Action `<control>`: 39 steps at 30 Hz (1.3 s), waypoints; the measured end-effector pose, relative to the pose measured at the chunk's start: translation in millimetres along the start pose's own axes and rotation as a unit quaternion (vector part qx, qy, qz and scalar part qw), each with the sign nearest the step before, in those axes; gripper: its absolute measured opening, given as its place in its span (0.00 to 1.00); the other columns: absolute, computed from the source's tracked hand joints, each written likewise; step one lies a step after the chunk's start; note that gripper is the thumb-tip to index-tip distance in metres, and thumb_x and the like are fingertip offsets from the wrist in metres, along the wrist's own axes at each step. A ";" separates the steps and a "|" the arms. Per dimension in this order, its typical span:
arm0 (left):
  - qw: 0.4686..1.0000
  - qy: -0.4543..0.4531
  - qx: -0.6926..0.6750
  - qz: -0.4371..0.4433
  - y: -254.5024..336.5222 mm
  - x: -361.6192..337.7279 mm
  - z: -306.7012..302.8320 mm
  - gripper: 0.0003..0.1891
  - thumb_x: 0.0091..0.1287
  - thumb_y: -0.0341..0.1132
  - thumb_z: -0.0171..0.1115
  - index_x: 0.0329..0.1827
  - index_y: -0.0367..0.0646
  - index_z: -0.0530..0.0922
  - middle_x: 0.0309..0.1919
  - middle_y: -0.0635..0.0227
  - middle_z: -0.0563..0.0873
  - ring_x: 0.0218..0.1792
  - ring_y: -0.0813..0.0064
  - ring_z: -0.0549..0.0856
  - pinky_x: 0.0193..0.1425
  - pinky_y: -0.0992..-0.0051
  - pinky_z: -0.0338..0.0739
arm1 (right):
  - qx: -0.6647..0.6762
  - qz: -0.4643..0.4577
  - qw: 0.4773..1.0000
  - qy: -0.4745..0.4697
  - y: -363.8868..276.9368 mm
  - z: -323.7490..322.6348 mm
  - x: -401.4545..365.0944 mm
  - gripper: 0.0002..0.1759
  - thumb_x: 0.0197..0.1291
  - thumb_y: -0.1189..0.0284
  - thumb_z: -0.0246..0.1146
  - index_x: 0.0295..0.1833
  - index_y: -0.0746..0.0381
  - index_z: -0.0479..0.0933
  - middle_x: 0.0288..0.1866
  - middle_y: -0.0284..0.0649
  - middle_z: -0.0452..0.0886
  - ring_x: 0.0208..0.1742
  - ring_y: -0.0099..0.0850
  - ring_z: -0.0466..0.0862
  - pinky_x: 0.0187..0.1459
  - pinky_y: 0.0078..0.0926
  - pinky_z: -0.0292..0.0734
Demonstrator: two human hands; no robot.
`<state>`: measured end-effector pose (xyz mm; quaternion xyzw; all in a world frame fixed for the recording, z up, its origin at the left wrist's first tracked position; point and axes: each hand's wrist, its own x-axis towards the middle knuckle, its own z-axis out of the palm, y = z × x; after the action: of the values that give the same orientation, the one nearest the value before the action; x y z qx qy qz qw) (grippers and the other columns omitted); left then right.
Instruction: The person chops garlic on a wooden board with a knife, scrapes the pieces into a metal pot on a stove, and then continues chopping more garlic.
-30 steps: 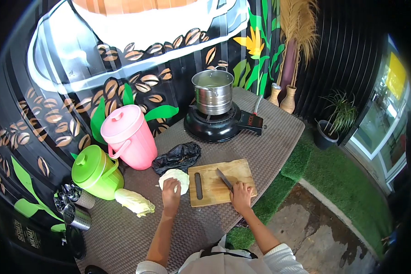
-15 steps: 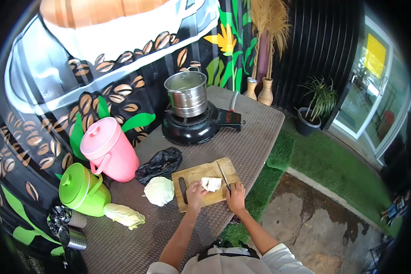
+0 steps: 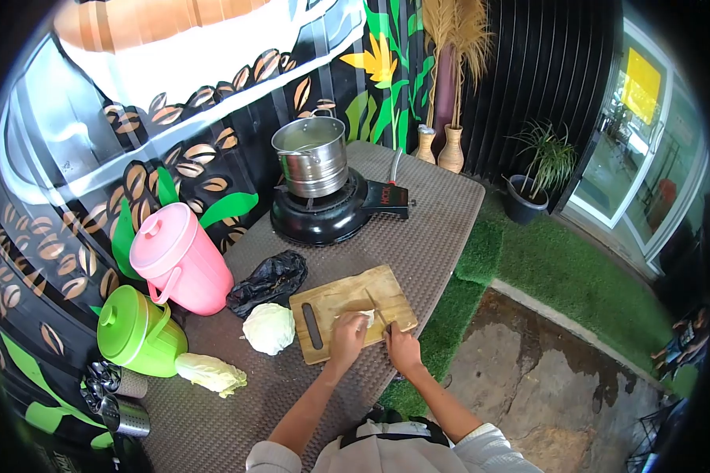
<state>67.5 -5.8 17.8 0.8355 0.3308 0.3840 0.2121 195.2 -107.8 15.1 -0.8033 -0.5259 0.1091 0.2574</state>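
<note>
On a wooden cutting board (image 3: pixel 343 292), my left hand (image 3: pixel 348 337) has its fingers bent around a small white chunk of food (image 3: pixel 368 316), whose kind I cannot make out. Most of that chunk is hidden under the fingers. My right hand (image 3: pixel 403 348) is closed around the handle of a knife (image 3: pixel 375 306). The blade appears nearly edge-on, just right of the chunk, pointing toward the far side of the board. Left of the board sits a pale round cabbage (image 3: pixel 269 329), and farther left lies an elongated napa cabbage (image 3: pixel 211 374).
A steel pot (image 3: pixel 312 158) stands on a black gas stove (image 3: pixel 323 217) at the back. A crumpled black plastic bag (image 3: pixel 267 281), a pink jug (image 3: pixel 183 260), a green jug (image 3: pixel 140 331) and utensil holders (image 3: pixel 126 415) line the left. The table edge (image 3: pixel 442 288) runs along the right.
The left hand has shifted right and covers more of the white chunk. The knife has turned from showing its broad blade to nearly edge-on, close to the chunk. The whole view has shifted slightly.
</note>
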 end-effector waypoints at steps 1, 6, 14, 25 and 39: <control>0.997 -0.063 -0.009 0.040 -6.0 1.9 4.8 0.11 0.62 0.31 0.62 0.46 0.38 0.81 0.45 0.60 0.83 0.50 0.57 0.78 0.55 0.62 0.70 | 0.002 0.000 1.000 -0.001 0.6 3.2 0.1 0.13 0.66 0.64 0.55 0.46 0.63 0.67 0.27 0.56 0.81 0.30 0.55 0.83 0.30 0.49 0.79; 0.999 -0.016 -0.004 0.034 -10.5 1.4 21.2 0.09 0.64 0.31 0.60 0.45 0.39 0.81 0.43 0.61 0.84 0.49 0.59 0.78 0.55 0.62 0.70 | -0.020 0.012 0.998 -0.053 3.3 10.2 0.6 0.14 0.68 0.64 0.52 0.50 0.63 0.64 0.28 0.57 0.80 0.31 0.56 0.83 0.31 0.50 0.79; 0.999 -0.018 0.031 0.019 -8.3 -0.4 23.5 0.11 0.64 0.31 0.60 0.47 0.40 0.81 0.47 0.63 0.82 0.50 0.61 0.76 0.55 0.63 0.69 | 0.022 0.022 0.996 -0.089 -2.0 -2.6 13.7 0.15 0.70 0.63 0.48 0.50 0.65 0.63 0.31 0.61 0.80 0.36 0.61 0.81 0.39 0.55 0.77; 0.999 -0.009 0.037 0.006 -1.7 3.1 20.3 0.11 0.65 0.32 0.59 0.48 0.39 0.83 0.45 0.61 0.81 0.47 0.59 0.75 0.55 0.64 0.70 | 0.036 0.021 0.997 -0.061 -8.7 -13.4 16.1 0.16 0.68 0.62 0.51 0.45 0.66 0.68 0.31 0.60 0.80 0.34 0.60 0.81 0.37 0.54 0.77; 1.000 -0.002 0.031 -0.005 -8.0 1.0 24.5 0.11 0.63 0.31 0.61 0.46 0.41 0.85 0.45 0.64 0.82 0.46 0.62 0.76 0.53 0.65 0.72 | -0.036 0.050 0.991 -0.115 -6.8 1.0 9.3 0.15 0.69 0.63 0.49 0.46 0.67 0.66 0.31 0.59 0.81 0.35 0.57 0.83 0.38 0.53 0.79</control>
<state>84.1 -2.0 -1.6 0.8409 0.3460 0.3708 0.1891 193.3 -96.9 18.7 -0.8195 -0.5148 0.1947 0.1599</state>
